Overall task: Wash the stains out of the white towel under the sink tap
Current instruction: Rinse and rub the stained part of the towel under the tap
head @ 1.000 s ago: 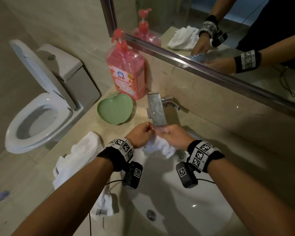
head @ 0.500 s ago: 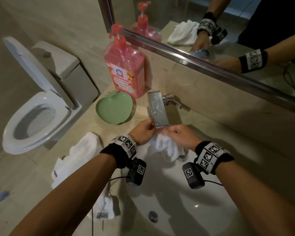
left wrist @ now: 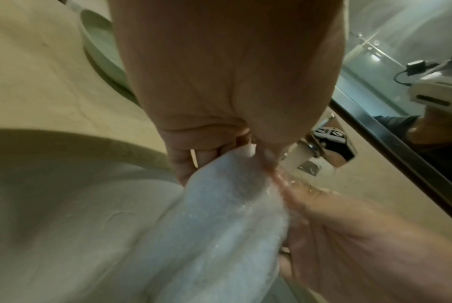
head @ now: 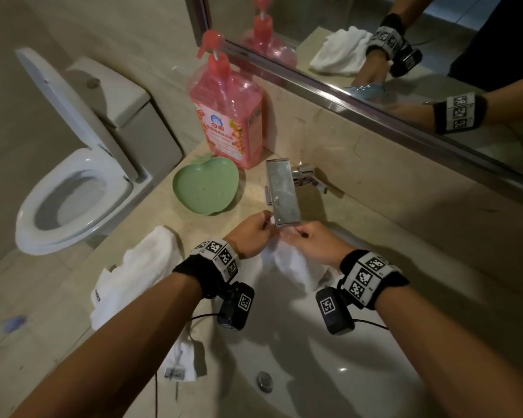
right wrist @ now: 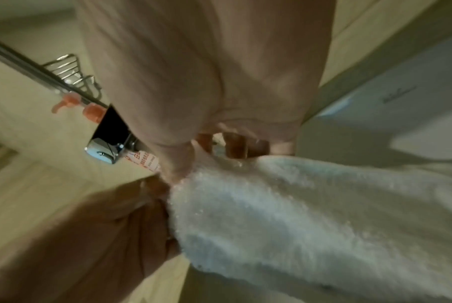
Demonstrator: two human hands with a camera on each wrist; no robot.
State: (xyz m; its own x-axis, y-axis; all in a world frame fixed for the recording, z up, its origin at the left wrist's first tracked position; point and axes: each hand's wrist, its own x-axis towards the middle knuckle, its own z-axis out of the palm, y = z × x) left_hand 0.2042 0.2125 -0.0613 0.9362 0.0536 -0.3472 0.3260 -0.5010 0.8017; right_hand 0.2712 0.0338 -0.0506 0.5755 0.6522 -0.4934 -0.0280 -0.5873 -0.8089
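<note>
My left hand (head: 252,236) and right hand (head: 312,243) each pinch the top edge of the wet white towel (head: 293,267), fingers (left wrist: 186,164) curled around the cloth. The towel hangs directly beneath the tap (head: 283,193) spout, above the sink (head: 329,372). A second towel (head: 133,276) lies on the bench (head: 58,342).

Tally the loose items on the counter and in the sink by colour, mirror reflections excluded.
White: 2, the towel being washed under the tap and a second towel on the counter.
Pink: 1, the soap bottle.
Green: 1, the apple-shaped dish.
Total: 4.
</note>
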